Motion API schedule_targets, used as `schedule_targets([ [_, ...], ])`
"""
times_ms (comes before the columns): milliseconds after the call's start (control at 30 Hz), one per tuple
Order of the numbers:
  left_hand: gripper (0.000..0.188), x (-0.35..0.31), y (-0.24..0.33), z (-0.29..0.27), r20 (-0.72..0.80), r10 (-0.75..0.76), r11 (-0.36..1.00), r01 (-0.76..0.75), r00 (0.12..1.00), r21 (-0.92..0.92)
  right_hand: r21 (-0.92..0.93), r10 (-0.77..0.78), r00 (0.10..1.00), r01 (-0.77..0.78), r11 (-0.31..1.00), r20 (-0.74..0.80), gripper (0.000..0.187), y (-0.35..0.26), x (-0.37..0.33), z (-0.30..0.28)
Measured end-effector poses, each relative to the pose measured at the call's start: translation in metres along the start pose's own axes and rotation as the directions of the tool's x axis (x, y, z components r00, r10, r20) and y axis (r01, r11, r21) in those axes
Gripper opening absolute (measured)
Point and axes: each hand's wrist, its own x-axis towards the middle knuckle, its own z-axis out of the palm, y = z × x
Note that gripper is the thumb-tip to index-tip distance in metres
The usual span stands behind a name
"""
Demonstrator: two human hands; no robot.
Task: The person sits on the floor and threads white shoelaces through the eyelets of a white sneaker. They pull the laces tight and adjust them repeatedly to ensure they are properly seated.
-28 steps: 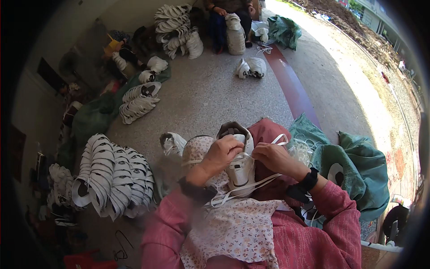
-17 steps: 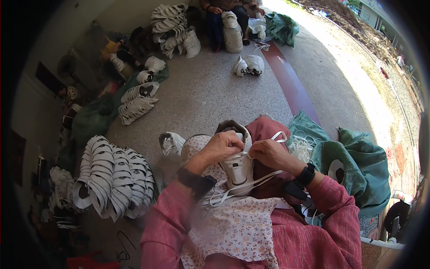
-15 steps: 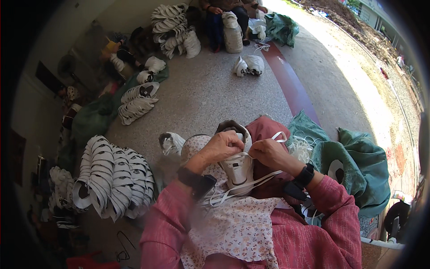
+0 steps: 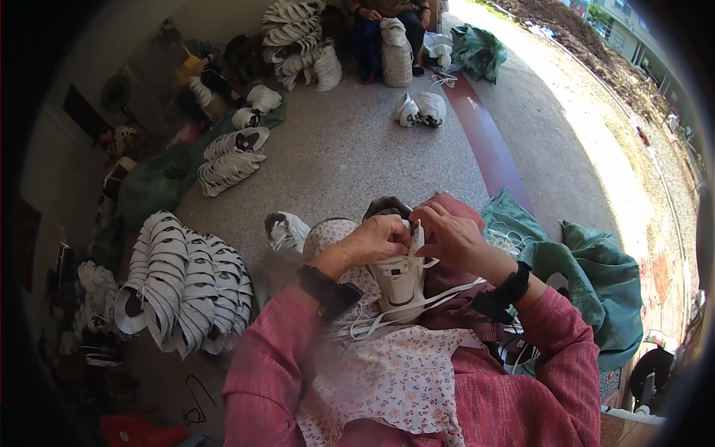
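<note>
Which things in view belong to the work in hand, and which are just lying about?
In the work:
white shoe upper, held by left hand and right hand
white lace trailing beside it

Lying about:
stacked white uppers, left, perhaps similar pieces
green sack, right
red object, lower left

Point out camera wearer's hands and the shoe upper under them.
Left hand (image 4: 375, 240): head view, back of hand.
Right hand (image 4: 458, 240): head view, back of hand.
Shoe upper (image 4: 401, 289): head view, front below the hands.

Sunlit ground (image 4: 596, 127) glares rightward; the dim left seems smudged.
</note>
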Motion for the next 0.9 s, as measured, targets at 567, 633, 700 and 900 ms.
schedule_targets([
  [567, 0.018, 0.007, 0.009, -0.008, 0.112, -0.066, 0.997, 0.061, 0.991, 0.044, 0.127, -0.279, 0.956, 0.267, 0.955, 0.091, 0.032, 0.037, 0.011, 0.012],
  [633, 0.016, 0.006, 0.012, -0.007, 0.103, -0.071, 0.997, 0.066, 0.992, 0.051, 0.166, -0.237, 0.952, 0.206, 0.964, 0.196, 0.031, 0.03, 0.013, -0.002],
  [700, 0.013, 0.005, -0.002, -0.002, 0.06, 0.015, 1.0, -0.015, 0.998, -0.001, 0.17, -0.23, 0.939, 0.191, 0.967, 0.255, 0.029, 0.025, 0.018, -0.008],
  [900, 0.009, 0.0, -0.003, -0.008, -0.105, 0.084, 0.988, -0.069, 0.991, 0.136, 0.103, -0.219, 0.937, 0.198, 0.975, 0.273, 0.024, 0.024, 0.022, -0.012],
])
